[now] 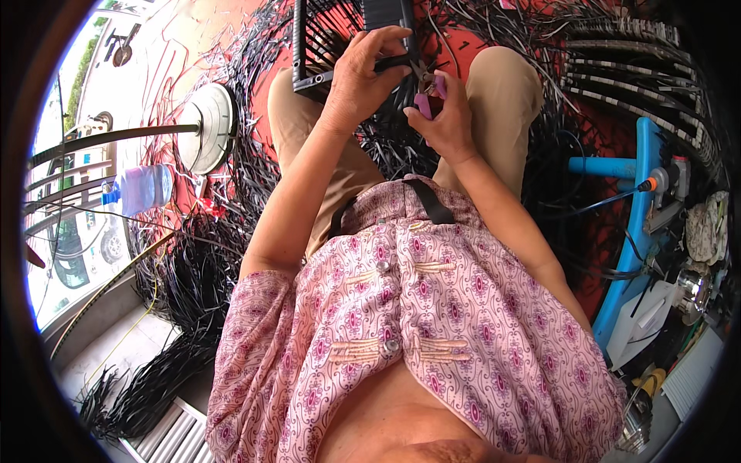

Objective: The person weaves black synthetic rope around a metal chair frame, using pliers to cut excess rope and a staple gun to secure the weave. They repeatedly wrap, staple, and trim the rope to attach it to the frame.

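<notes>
A black frame (299, 46) with black strips wound across it stands between my knees at the top of the view. My left hand (361, 77) is closed round its near bar, fingers over the top and thumb below. Purple-handled scissors (422, 103) are in my right hand (449, 127), with thumb and fingers at the handles. Their metal blades point up toward the frame's right corner, close to my left fingertips. Whether a strip lies between the blades is too small to tell.
Loose black strips (208, 262) lie heaped around my legs on the red floor. To the right are a blue stool-like piece (644, 201) and bundled strips (633, 69). A round pale base (208, 127) and a clear blue bottle (147, 189) are on the left.
</notes>
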The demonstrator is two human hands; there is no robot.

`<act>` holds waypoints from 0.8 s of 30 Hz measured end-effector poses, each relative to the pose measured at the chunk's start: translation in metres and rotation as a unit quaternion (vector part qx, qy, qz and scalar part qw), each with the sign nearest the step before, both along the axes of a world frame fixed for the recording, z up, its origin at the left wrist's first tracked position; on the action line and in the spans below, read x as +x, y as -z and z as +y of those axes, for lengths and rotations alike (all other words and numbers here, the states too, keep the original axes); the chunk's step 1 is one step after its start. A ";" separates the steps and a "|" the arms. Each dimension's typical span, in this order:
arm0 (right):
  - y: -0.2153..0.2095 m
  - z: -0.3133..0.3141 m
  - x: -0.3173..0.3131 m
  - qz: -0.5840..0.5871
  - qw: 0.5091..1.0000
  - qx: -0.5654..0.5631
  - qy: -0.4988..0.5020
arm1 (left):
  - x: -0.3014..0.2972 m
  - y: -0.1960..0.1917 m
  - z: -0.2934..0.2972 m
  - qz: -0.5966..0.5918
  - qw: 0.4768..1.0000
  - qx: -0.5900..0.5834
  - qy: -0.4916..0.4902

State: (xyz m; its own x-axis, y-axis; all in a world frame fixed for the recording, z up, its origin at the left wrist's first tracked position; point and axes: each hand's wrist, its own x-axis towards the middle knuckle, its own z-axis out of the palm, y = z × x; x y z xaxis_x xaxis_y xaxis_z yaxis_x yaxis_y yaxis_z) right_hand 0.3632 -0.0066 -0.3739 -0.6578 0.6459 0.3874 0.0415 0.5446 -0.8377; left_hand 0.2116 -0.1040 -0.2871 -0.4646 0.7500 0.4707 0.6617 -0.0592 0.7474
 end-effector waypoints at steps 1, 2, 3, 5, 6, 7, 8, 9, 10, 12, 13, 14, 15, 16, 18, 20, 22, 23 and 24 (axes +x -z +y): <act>0.001 0.000 -0.001 0.000 1.000 0.011 0.007 | 0.001 0.000 0.001 0.012 1.000 0.008 -0.001; 0.002 -0.001 -0.001 0.000 1.000 0.013 0.013 | 0.000 -0.001 0.001 0.024 1.000 0.001 0.002; 0.003 -0.001 -0.001 -0.001 1.000 0.016 0.018 | -0.002 -0.002 0.002 0.036 0.999 -0.006 0.006; 0.005 -0.002 -0.002 -0.001 1.000 0.018 0.020 | -0.006 -0.002 0.004 0.056 0.998 -0.024 0.016; 0.007 -0.002 -0.003 0.001 1.000 0.018 0.017 | -0.008 -0.001 0.006 0.066 0.997 -0.035 0.023; 0.008 -0.001 -0.004 0.003 1.000 0.017 0.012 | -0.010 -0.001 0.008 0.075 0.996 -0.047 0.028; 0.009 -0.001 -0.005 0.007 1.000 0.014 0.009 | -0.013 -0.001 0.009 0.055 0.996 -0.061 0.042; 0.010 -0.002 -0.006 0.012 1.000 0.012 0.006 | -0.017 -0.003 0.010 0.036 0.995 -0.075 0.055; 0.011 -0.002 -0.006 0.015 1.000 0.009 0.004 | -0.018 -0.008 0.012 0.015 0.993 -0.089 0.070; 0.015 0.000 -0.007 0.017 1.000 0.013 0.006 | -0.022 -0.021 0.016 0.025 0.985 -0.148 0.087; 0.015 -0.001 -0.007 0.020 1.000 0.013 0.006 | -0.025 -0.024 0.018 0.037 0.980 -0.171 0.092; 0.016 -0.001 -0.008 0.018 1.000 0.011 0.005 | -0.027 -0.025 0.019 0.048 0.975 -0.194 0.096; 0.016 -0.001 -0.008 0.017 1.000 0.009 0.004 | -0.028 -0.022 0.020 0.033 0.976 -0.193 0.099; 0.015 -0.001 -0.008 0.016 1.000 0.007 0.003 | -0.029 -0.020 0.020 0.018 0.976 -0.192 0.102; 0.014 -0.001 -0.009 0.008 1.000 0.013 -0.001 | -0.029 -0.018 0.020 -0.014 0.976 -0.192 0.104; 0.012 0.000 -0.008 -0.005 1.000 0.021 0.000 | -0.025 -0.021 0.018 -0.051 0.974 -0.191 0.108; 0.010 0.000 -0.008 -0.020 0.999 0.029 0.002 | -0.023 -0.020 0.016 -0.064 0.976 -0.181 0.106; 0.011 0.000 -0.008 -0.025 0.999 0.025 -0.001 | -0.021 -0.020 0.016 -0.070 0.976 -0.176 0.104; 0.013 0.001 -0.009 -0.030 0.999 0.021 -0.004 | -0.020 -0.021 0.015 -0.069 0.976 -0.178 0.104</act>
